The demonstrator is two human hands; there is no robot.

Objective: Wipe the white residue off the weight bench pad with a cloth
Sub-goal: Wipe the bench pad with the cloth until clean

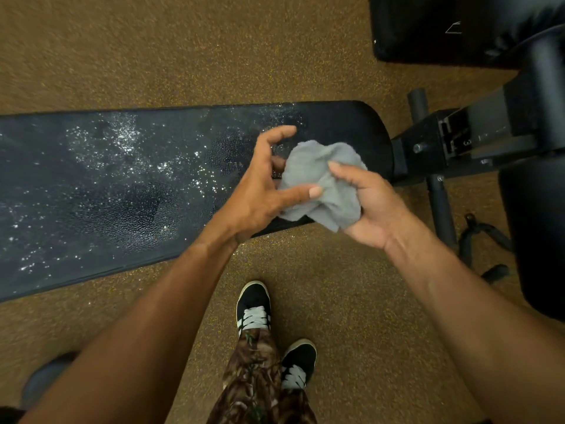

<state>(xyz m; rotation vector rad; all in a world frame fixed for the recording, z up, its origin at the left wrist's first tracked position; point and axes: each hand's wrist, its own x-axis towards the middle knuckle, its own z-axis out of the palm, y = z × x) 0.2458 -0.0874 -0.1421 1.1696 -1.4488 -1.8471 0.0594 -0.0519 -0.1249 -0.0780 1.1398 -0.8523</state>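
Cloth (324,182) bunched over bench pad (122,179); right hand (370,206) grips it, left hand (260,191) pinches edge.

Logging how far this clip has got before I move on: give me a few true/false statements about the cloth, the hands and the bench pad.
1. The grey cloth is bunched between the left hand and the right hand. True.
2. The cloth lies spread flat on the bench pad with no hand on it. False: both hands hold it, crumpled.
3. Specks of white residue dot the pad. True.
4. The pad is red. False: it is black.
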